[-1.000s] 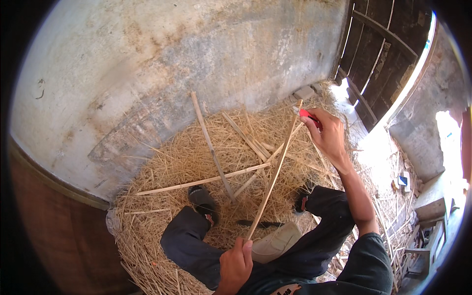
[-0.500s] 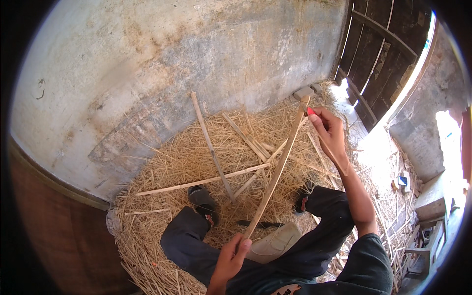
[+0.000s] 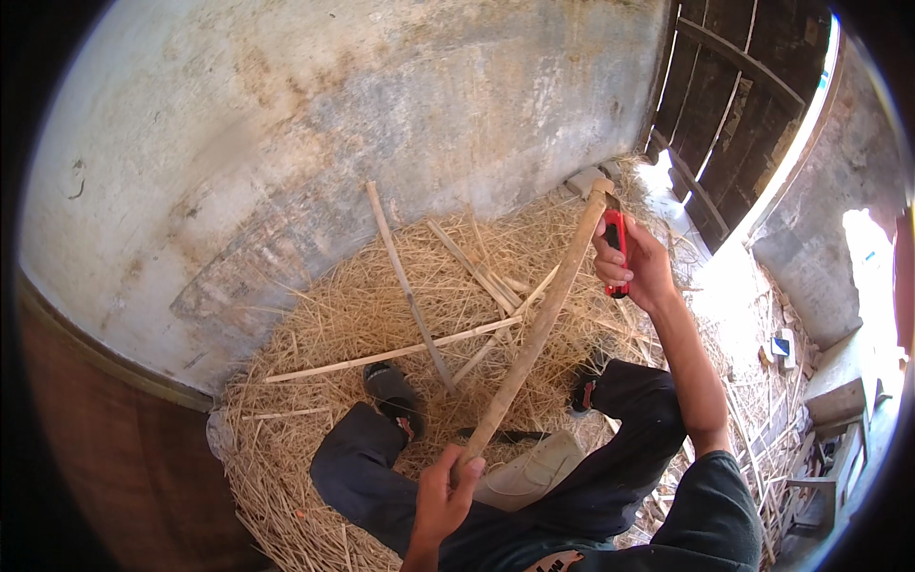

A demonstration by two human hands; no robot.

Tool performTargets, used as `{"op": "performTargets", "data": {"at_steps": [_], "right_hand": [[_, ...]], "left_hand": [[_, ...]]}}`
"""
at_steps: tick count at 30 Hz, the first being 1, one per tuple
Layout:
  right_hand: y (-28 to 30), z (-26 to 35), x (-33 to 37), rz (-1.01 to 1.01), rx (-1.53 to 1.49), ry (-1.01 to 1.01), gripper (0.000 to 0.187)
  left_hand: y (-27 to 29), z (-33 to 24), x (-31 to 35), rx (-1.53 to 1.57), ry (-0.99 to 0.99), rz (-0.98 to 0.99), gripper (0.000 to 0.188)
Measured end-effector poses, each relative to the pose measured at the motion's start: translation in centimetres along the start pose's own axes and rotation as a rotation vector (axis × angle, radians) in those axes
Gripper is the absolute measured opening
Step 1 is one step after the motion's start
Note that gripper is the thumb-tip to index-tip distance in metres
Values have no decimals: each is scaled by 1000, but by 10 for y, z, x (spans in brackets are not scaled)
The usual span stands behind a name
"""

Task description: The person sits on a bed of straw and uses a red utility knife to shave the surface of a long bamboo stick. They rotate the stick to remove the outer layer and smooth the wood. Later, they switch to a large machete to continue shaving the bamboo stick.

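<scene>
A long split bamboo strip [image 3: 538, 343] slants from my lap up to the right. My left hand [image 3: 446, 496] is closed round its lower end. In my right hand [image 3: 640, 262] I grip a red and black utility knife [image 3: 616, 250], its blade touching the strip close to the upper end. The strip's broad, rounded face is turned upward. Below it, several more bamboo strips [image 3: 405, 276] lie crossed on the straw, one of them leaning against the wall.
Straw and shavings [image 3: 315, 334] cover the floor round my feet. A pale object [image 3: 534, 472] lies between my legs, with a dark blade-like piece [image 3: 515, 436] beside it. Ahead stands a stained wall [image 3: 381, 105], at the right a plank door [image 3: 734, 105] and a wooden bench [image 3: 829, 477].
The bamboo strip has turned so its broad side shows. My right hand has rotated, bringing the knife's whole red handle into sight. My left hand keeps its place.
</scene>
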State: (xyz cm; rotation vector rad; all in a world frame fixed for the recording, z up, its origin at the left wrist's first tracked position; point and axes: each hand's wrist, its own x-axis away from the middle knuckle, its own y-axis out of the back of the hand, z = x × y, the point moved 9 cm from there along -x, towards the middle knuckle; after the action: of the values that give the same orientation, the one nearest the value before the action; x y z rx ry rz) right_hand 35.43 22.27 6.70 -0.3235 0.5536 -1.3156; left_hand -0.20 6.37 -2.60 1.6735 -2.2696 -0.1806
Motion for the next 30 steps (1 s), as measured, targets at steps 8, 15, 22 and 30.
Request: {"op": "performTargets", "data": {"at_steps": [8, 15, 22, 30], "right_hand": [[-34, -22, 18, 316, 288, -174, 49], [-23, 41, 10, -393, 602, 212, 49], [10, 13, 2, -436, 720, -17, 48], [11, 17, 4, -464, 860, 28, 28]], "left_hand": [[6, -10, -16, -158, -92, -203, 27], [5, 3, -20, -345, -136, -311, 27], [-2, 11, -17, -327, -237, -321, 30], [-7, 24, -21, -290, -214, -253, 31]]}}
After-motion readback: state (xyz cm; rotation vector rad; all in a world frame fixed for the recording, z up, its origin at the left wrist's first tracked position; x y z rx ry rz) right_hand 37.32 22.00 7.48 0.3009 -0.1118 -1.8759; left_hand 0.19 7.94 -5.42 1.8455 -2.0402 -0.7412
